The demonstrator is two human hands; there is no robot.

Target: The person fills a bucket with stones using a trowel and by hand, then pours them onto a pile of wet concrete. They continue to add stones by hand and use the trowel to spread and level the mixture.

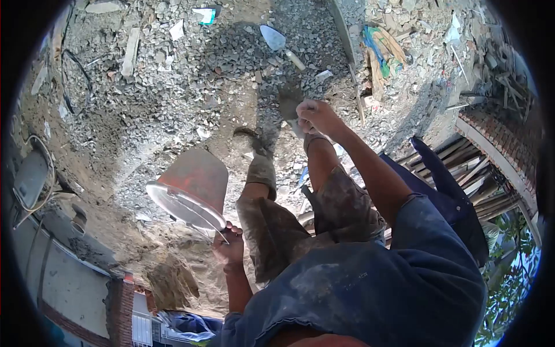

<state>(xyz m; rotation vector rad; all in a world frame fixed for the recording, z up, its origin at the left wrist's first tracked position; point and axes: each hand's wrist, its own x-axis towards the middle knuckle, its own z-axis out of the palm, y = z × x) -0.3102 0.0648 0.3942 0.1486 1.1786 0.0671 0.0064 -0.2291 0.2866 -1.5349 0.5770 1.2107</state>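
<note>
My left hand [228,246] is closed around the wire handle of a worn bucket [196,176], reddish and grey with dried dirt. The bucket hangs beside my left leg, and little of its inside shows. My right hand [321,118] is raised in front of my right leg, its fingers curled in, and nothing sticks out of it. Beyond that hand, a pointed trowel [273,38] with a pale handle lies on the gravel, apart from both hands.
Gravel [191,87] and rubble cover the ground. A plank edge [345,32] and a coloured plastic sack [384,55] lie ahead right. Stacked timber [483,179] sits by a brick wall [500,139] at right. A wheelbarrow [34,179] stands far left.
</note>
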